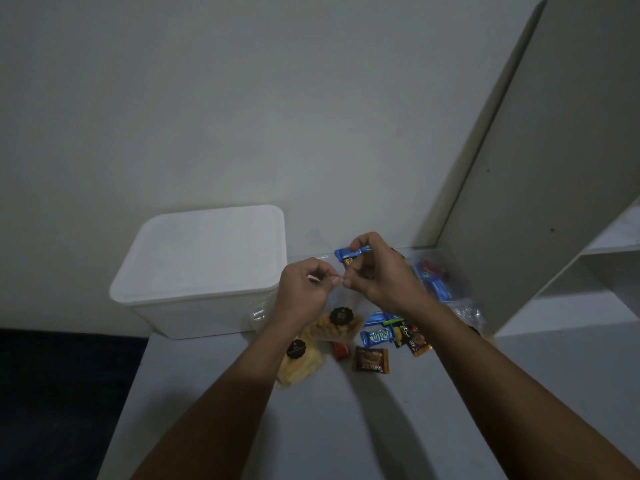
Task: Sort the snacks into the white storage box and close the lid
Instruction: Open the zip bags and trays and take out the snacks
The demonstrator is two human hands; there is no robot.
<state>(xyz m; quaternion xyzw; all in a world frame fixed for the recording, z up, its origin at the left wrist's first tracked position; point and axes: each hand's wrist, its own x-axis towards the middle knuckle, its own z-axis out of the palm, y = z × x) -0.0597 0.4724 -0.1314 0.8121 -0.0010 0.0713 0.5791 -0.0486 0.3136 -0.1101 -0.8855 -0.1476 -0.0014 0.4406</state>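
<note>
The white storage box (194, 306) stands at the table's far left corner with its lid (204, 251) on. My right hand (381, 271) is raised to the right of the box and pinches a blue snack wrapper (349, 253). My left hand (304, 289) is just left of it, fingertips pinched together against the right hand's fingers; what they grip is too small to tell. Below my hands lie two clear packets of yellow snacks with black labels (337, 325) (299, 362), a brown wafer pack (370, 360), and small blue bars (376, 336).
More blue and red wrapped snacks (433, 278) and a clear plastic bag (465, 311) lie by the back wall at right. A white shelf unit (554, 202) rises along the table's right side. The table's left edge (138, 362) drops to dark floor.
</note>
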